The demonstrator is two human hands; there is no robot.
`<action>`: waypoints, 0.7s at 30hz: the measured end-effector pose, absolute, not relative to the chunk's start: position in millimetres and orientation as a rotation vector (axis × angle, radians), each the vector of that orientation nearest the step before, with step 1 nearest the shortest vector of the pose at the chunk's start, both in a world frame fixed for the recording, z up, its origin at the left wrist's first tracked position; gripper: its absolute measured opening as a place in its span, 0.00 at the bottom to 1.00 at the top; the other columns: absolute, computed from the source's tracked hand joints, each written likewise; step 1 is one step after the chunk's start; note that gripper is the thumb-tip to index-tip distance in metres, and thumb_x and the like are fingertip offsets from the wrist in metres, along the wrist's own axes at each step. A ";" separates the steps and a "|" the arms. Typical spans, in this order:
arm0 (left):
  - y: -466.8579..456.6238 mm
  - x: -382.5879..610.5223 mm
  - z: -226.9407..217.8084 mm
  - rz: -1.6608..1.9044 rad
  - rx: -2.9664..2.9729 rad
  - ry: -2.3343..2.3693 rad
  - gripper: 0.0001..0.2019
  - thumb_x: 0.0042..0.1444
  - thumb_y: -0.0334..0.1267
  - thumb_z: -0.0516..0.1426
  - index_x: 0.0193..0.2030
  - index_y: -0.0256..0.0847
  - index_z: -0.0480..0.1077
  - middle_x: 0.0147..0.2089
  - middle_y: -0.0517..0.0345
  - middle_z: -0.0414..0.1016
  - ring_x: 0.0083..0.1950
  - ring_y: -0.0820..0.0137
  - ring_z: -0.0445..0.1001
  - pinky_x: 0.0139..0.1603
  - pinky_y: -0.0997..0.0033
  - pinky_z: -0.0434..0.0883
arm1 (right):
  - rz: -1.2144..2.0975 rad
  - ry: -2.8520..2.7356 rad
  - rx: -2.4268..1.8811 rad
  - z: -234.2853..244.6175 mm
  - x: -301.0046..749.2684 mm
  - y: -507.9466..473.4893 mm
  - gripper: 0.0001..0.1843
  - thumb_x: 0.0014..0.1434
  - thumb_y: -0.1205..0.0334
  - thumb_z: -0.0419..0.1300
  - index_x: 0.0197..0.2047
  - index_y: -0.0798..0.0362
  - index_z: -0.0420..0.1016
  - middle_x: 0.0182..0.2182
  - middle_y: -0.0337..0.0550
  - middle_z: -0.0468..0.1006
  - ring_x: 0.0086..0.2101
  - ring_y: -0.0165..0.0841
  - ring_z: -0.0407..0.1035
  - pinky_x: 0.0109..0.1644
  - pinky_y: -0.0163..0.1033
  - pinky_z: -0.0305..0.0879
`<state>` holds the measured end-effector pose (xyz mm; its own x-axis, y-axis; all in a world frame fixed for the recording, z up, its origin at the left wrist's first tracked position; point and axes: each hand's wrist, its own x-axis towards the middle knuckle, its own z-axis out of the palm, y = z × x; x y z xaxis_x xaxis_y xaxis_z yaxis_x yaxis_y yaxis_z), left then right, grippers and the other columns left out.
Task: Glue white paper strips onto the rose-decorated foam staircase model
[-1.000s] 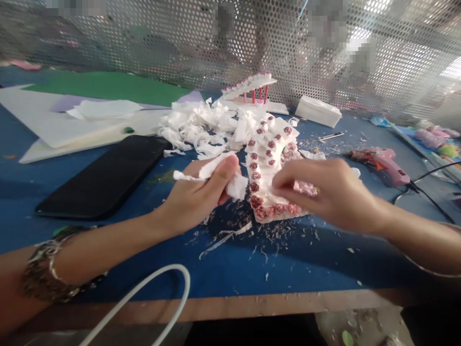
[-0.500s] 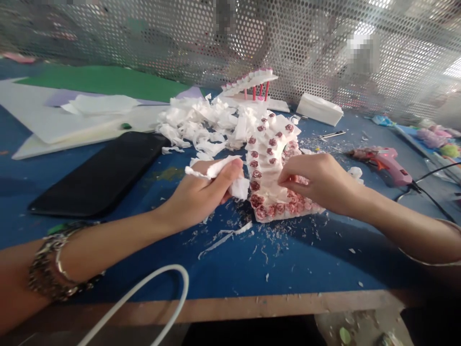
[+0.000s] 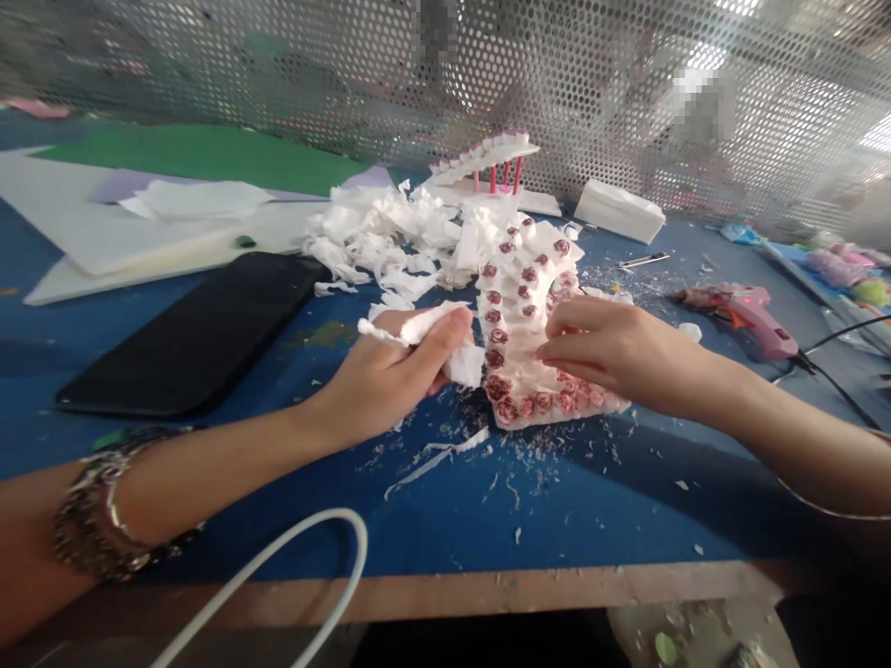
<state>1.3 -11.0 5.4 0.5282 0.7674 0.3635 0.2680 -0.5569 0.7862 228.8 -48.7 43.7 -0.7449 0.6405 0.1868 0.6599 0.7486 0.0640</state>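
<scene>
My left hand (image 3: 390, 380) is closed around a crumpled piece of white tissue paper (image 3: 465, 364), thumb on top. Just right of it lies a white craft piece (image 3: 519, 348) edged with small dark-red and pink paper roses (image 3: 567, 394). My right hand (image 3: 613, 348) is over the right part of that piece, fingertips pinched close to its white surface. Whatever those fingers may hold is hidden. Behind the craft piece sits a heap of torn white tissue (image 3: 382, 237).
A black phone-like slab (image 3: 195, 339) lies at left, beside white foam sheets (image 3: 76, 218) and a green sheet (image 3: 201, 153). At right are a pink glue gun (image 3: 748, 315) with its cord and a cutter knife (image 3: 644, 261). A small stair model (image 3: 487, 162) stands behind. A white cable (image 3: 352, 547) loops in front.
My right hand has shifted slightly, its fingers drawn closer together at the craft piece. My left hand keeps its hold on the tissue.
</scene>
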 end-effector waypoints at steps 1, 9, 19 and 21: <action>-10.9 0.7 5.3 0.938 2.085 0.832 0.21 0.61 0.44 0.45 0.18 0.38 0.59 0.12 0.69 0.57 0.13 0.86 0.58 0.14 0.88 0.55 | -0.194 -2.790 -1.054 43.8 228.9 -48.7 0.15 0.63 0.65 0.46 0.34 0.57 0.73 0.32 0.46 0.69 0.32 0.28 0.62 0.34 0.35 0.60; -14.2 1.2 5.4 0.887 2.083 0.826 0.22 0.61 0.46 0.44 0.18 0.38 0.58 0.13 0.67 0.56 0.15 0.84 0.58 0.16 0.85 0.57 | -0.125 -2.758 -1.075 54.5 227.8 -53.7 0.15 0.63 0.62 0.46 0.36 0.56 0.73 0.33 0.46 0.70 0.34 0.29 0.64 0.36 0.36 0.60; -33.1 7.5 11.0 0.907 2.226 0.667 0.17 0.61 0.38 0.43 0.21 0.39 0.58 0.18 0.67 0.56 0.19 0.81 0.55 0.20 0.81 0.55 | 0.391 -2.352 -1.016 44.6 186.3 -72.4 0.11 0.59 0.58 0.54 0.32 0.58 0.68 0.24 0.35 0.71 0.24 0.18 0.63 0.29 0.25 0.57; -34.6 8.5 14.0 0.844 2.225 0.599 0.16 0.60 0.37 0.43 0.22 0.39 0.58 0.18 0.66 0.56 0.18 0.81 0.56 0.19 0.81 0.55 | 0.366 -2.319 -1.006 42.6 185.4 -72.7 0.10 0.60 0.61 0.52 0.31 0.57 0.69 0.23 0.34 0.72 0.24 0.17 0.63 0.29 0.24 0.57</action>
<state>8.5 -34.6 14.0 0.6845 0.6108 0.3979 0.1740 -0.6670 0.7245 185.4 -72.7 42.6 -0.5479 0.7347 0.3999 0.5758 0.6781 -0.4569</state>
